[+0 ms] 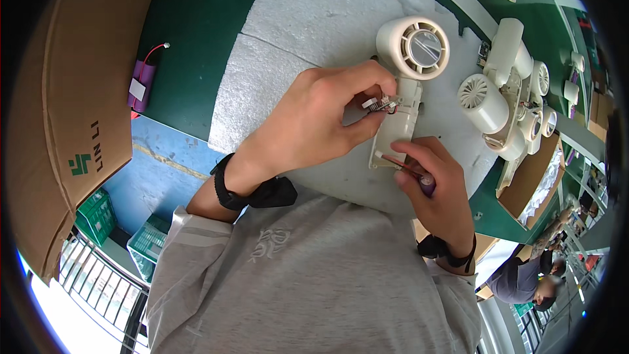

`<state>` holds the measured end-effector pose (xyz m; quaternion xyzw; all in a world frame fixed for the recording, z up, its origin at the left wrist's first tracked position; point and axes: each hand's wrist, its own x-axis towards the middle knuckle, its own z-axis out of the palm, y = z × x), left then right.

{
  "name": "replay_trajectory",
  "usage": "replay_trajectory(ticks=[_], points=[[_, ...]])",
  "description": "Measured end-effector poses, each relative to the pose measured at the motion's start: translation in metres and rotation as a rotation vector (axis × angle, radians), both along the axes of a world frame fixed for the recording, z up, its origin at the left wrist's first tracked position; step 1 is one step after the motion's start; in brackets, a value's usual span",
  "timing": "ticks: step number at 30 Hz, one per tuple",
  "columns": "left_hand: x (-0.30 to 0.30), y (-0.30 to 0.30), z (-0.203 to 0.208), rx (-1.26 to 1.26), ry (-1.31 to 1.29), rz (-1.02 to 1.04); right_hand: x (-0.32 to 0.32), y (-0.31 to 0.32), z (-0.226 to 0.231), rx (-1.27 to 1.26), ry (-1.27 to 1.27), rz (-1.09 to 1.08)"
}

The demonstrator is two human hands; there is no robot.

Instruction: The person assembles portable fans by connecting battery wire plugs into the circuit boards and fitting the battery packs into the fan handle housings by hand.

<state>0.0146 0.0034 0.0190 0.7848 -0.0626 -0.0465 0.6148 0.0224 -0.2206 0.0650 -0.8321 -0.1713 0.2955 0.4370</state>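
Note:
A white handheld fan (400, 121) lies on the foam sheet, its round slotted head (414, 48) away from me and its hollow handle shell pointing toward me. Over the handle, my left hand (308, 118) pinches a small circuit board (386, 104) between thumb and fingers. My right hand (442, 190), by the handle's near end, is closed around a purple battery (427, 187), mostly hidden in the fingers. Red and dark wires (401, 163) run from the battery, and their white plug end sits at the right thumb and fingertip.
More white fans and fan parts (501, 101) are heaped on the right, beside an open cardboard box (534, 187). Purple batteries (141, 85) lie on the green table at left, near a large carton (85, 92). Green crates (98, 216) stand below. Another person (524, 278) is at lower right.

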Motion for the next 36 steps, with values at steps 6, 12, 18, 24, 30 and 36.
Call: replay_trajectory(ticks=[6,12,18,24,30,36], points=[[-0.001,0.002,-0.006,-0.024,-0.071,0.007,0.009,-0.003,0.015,-0.035,0.004,0.065],[-0.003,0.006,0.0,-0.108,0.064,-0.029,0.024,0.03,-0.008,-0.027,-0.438,-0.016],[-0.003,0.008,0.001,-0.113,0.073,-0.006,0.026,0.038,-0.023,-0.017,-0.482,-0.027],[-0.002,0.012,-0.011,0.083,-0.276,0.013,0.024,0.038,-0.029,-0.015,-0.486,-0.025],[-0.005,0.01,-0.012,0.23,-0.401,0.083,0.023,0.039,-0.033,0.008,-0.567,-0.013],[-0.008,0.0,-0.001,0.003,-0.181,0.015,0.022,0.039,-0.034,0.002,-0.576,-0.031]])
